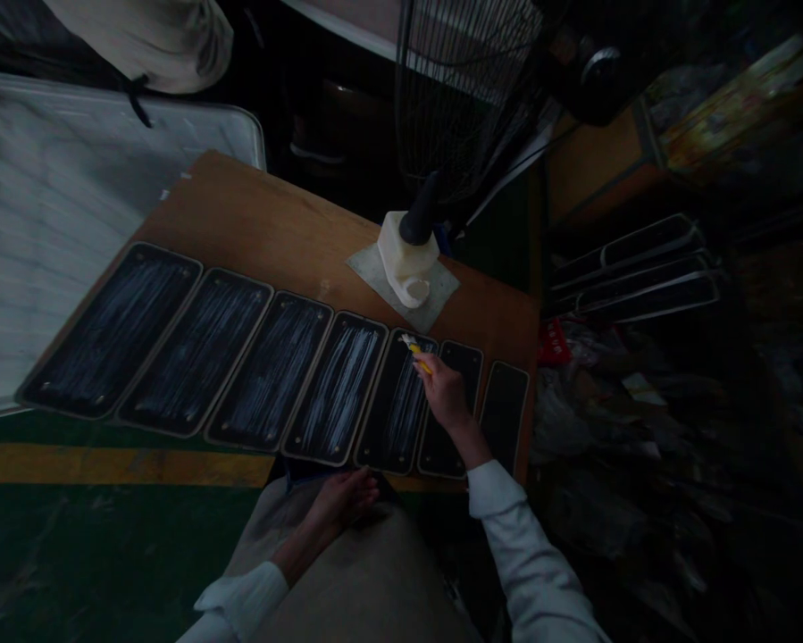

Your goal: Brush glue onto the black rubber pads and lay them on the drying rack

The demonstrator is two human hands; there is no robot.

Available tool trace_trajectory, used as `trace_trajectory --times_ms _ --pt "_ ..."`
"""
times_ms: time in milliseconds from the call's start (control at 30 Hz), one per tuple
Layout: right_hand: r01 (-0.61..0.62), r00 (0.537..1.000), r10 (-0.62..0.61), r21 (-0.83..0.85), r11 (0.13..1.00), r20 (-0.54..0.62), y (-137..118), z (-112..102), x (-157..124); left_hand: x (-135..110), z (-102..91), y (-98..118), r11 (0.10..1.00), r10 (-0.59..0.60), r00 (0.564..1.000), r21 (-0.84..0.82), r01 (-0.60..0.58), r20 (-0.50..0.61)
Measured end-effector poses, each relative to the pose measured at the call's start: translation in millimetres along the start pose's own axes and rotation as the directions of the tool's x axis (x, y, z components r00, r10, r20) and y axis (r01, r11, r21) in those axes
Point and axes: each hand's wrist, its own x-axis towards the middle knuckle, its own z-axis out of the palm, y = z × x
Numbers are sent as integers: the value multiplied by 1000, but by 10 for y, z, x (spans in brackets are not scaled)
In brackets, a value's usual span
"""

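Observation:
My right hand (444, 393) is closed around the yellow handle of a small brush (421, 359). The brush's pale tip (407, 340) is over the upper part of a black rounded panel (388, 420) with white streaks on it. To its left lies another black panel (338, 388) with heavier, bright white streaks. Under my right hand and wrist are a dark panel (434, 451) and, at the row's right end, a narrow dark panel (506, 397) without visible streaks. My left hand (346, 496) rests at my lap by the table's near edge, fingers loosely extended, holding nothing visible.
A cream plastic bottle (405, 254) with a dark cone on top stands on a grey sheet on the wooden table (260, 210). More streaked panels (112, 330) lie left. A white crate (106, 152), a wire fan guard (441, 98), plastic bags (595, 402) and another person's leg (166, 45) surround it.

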Motion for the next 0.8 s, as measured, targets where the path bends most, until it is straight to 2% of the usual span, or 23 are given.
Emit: trace_trajectory --times_ms 100,200,300,367,433,500,567,633,700,800 --pt "13 997 -12 -8 1000 82 -68 118 -232 53 -25 -26 1000 5 1000 6 -5 -4" --pt "51 977 -55 23 998 205 -255 186 -737 106 -58 -48 1000 14 1000 -4 -14 -4" --pt "51 944 -75 82 995 321 -486 163 -1255 124 -78 -52 1000 18 1000 -8 -18 18" --pt "11 935 -56 130 991 350 -592 100 -1436 114 -75 -50 1000 16 999 -10 -16 37" --pt "-37 948 -23 181 983 317 -620 18 -1413 91 -59 -49 1000 20 999 -12 -20 30" --pt "-62 972 13 206 976 235 -566 -50 -1223 67 -37 -51 999 36 999 -19 -35 5" --pt "-56 988 26 189 980 155 -471 -72 -993 51 -18 -54 999 43 999 -26 -43 -10" --pt "-26 991 6 154 988 131 -400 -33 -876 48 -14 -57 999 47 999 -26 -47 -8" --pt "0 985 -22 129 992 170 -408 46 -962 61 -30 -60 999 47 999 -27 -47 3" --pt "-8 964 -20 101 995 264 -574 151 -1393 105 -85 -71 998 48 997 -36 -46 53"
